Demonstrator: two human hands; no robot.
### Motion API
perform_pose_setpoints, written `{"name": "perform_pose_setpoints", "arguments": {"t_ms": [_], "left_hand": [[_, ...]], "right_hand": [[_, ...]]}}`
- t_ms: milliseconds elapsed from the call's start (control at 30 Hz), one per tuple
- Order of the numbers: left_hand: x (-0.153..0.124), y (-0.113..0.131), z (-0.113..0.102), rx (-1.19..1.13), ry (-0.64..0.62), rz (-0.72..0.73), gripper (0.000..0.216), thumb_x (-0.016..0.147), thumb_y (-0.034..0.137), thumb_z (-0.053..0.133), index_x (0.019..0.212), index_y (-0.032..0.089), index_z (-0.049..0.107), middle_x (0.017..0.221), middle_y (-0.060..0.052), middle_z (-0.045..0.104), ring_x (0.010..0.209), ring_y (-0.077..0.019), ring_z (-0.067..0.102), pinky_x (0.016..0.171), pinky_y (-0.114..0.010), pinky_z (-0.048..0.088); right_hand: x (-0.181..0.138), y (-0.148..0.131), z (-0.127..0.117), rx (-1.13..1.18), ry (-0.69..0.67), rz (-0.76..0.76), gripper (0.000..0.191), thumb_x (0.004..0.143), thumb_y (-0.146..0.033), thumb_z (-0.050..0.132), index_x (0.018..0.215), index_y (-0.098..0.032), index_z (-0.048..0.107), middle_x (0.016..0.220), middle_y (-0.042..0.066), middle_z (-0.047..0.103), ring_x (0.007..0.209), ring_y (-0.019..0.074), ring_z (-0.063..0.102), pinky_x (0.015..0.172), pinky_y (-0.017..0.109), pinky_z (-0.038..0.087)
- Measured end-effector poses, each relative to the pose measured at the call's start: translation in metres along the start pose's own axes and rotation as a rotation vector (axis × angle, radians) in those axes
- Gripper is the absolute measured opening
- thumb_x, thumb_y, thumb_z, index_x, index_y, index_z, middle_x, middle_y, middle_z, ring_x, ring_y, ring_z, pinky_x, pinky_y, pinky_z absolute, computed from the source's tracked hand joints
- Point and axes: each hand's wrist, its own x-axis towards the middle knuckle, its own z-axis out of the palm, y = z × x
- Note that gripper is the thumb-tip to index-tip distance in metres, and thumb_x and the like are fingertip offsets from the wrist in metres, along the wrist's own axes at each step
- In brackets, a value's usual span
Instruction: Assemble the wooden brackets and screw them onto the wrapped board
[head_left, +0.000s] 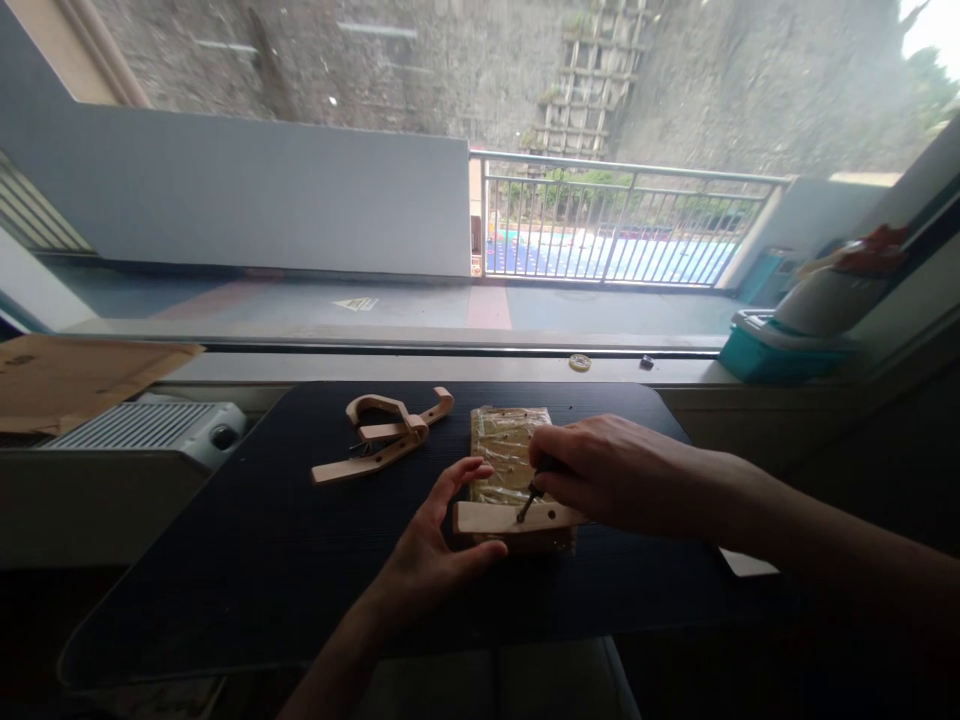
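A wooden strip (pixel 491 517) with dark screw holes lies across the near end of a brownish block (pixel 501 455) wrapped in clear film. My left hand (pixel 435 545) curves around the strip's left end, thumb on the near side and fingers at the block's left edge. Gripped in my right hand (pixel 592 460) is a dark-handled screwdriver (pixel 532 495), tilted, its tip at a hole in the strip. That hand hides most of the handle and the strip's right end. Bent wooden hooks (pixel 390 432) with holes lie to the left.
The black table (pixel 262 560) stands against a windowsill (pixel 450 368). On the sill sit a tape roll (pixel 579 362), a small dark object (pixel 646 362) and a teal box (pixel 780 350). At left, cardboard (pixel 82 375) rests over a white radiator (pixel 150 430).
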Motion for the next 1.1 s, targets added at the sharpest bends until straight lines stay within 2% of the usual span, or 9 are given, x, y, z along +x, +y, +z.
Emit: {"name": "perform_pose_setpoints", "arguments": {"t_ms": [67,200,267,400,500,633,867,967,1100], "left_hand": [[-0.004,-0.014,0.008,0.03,0.039,0.018,0.072,0.068,0.02,0.071,0.13,0.025,0.035,0.132,-0.008,0.049,0.129,-0.0237,0.04,0.108,-0.039,0.034],[-0.002,-0.025,0.018,0.008,0.072,0.072,0.068,0.069,0.017,0.068,0.129,0.025,0.036,0.138,-0.01,0.041,0.124,-0.024,0.046,0.104,-0.041,0.039],[0.0,-0.026,0.02,0.009,0.084,0.085,0.059,0.072,0.018,0.066,0.124,0.024,0.042,0.137,-0.01,0.043,0.125,-0.0247,0.045,0.103,-0.042,0.04],[0.001,-0.027,0.022,0.118,0.089,0.107,0.035,0.074,0.02,0.064,0.108,0.023,0.057,0.131,-0.008,0.049,0.134,-0.0269,0.031,0.107,-0.043,0.036],[-0.002,-0.032,0.024,0.196,0.073,0.183,0.042,0.072,0.019,0.066,0.112,0.023,0.055,0.133,-0.009,0.047,0.137,-0.0279,0.025,0.11,-0.046,0.031],[-0.003,-0.041,0.027,0.363,0.089,0.242,0.05,0.074,0.016,0.062,0.122,0.024,0.049,0.147,-0.009,0.03,0.138,-0.0306,0.02,0.111,-0.051,0.027],[0.047,-0.045,0.024,0.45,0.124,0.22,0.041,0.076,0.019,0.059,0.117,0.021,0.054,0.144,-0.008,0.035,0.139,-0.0303,0.017,0.112,-0.051,0.026],[0.061,-0.045,0.016,0.4,0.088,0.208,0.055,0.073,0.021,0.063,0.126,0.023,0.046,0.144,-0.008,0.035,0.139,-0.0299,0.017,0.113,-0.05,0.025],[0.05,-0.04,0.005,0.233,-0.003,0.085,0.093,0.066,0.027,0.074,0.141,0.03,0.02,0.149,-0.008,0.026,0.139,-0.0302,0.017,0.114,-0.051,0.021]], "right_hand": [[-0.001,0.002,-0.001,-0.018,-0.015,0.012,0.014,0.086,-0.029,0.046,0.087,-0.019,0.056,0.07,0.0,0.058,0.056,0.0109,0.047,0.049,0.024,0.024],[0.0,0.0,-0.008,0.04,-0.075,-0.059,0.009,0.081,-0.018,0.049,0.087,-0.021,0.056,0.075,-0.001,0.06,0.062,0.0107,0.05,0.052,0.022,0.028],[0.002,-0.002,-0.01,0.082,-0.085,-0.094,0.012,0.082,-0.014,0.046,0.082,-0.021,0.056,0.074,-0.001,0.059,0.062,0.0099,0.05,0.054,0.021,0.03],[0.004,0.0,-0.007,0.1,-0.048,-0.081,0.01,0.084,-0.017,0.044,0.081,-0.02,0.053,0.071,-0.001,0.056,0.059,0.0096,0.046,0.053,0.022,0.029],[0.002,0.005,-0.002,0.052,-0.025,-0.012,0.009,0.085,-0.023,0.044,0.081,-0.02,0.052,0.069,-0.001,0.055,0.057,0.0102,0.044,0.051,0.023,0.027],[0.001,0.009,-0.002,0.036,-0.042,0.001,0.008,0.085,-0.023,0.045,0.082,-0.02,0.052,0.07,-0.001,0.056,0.058,0.0102,0.045,0.051,0.023,0.027],[0.024,0.029,-0.014,0.013,-0.033,-0.042,0.009,0.084,-0.018,0.046,0.081,-0.019,0.055,0.072,-0.001,0.058,0.059,0.0093,0.047,0.052,0.022,0.029],[0.037,0.044,-0.018,0.048,-0.054,-0.03,0.01,0.084,-0.018,0.047,0.078,-0.02,0.055,0.069,-0.002,0.058,0.056,0.0089,0.048,0.051,0.022,0.029],[0.046,0.057,-0.018,0.114,-0.124,-0.021,0.011,0.082,-0.016,0.049,0.083,-0.022,0.057,0.077,-0.001,0.062,0.06,0.0101,0.053,0.052,0.024,0.03]]}}
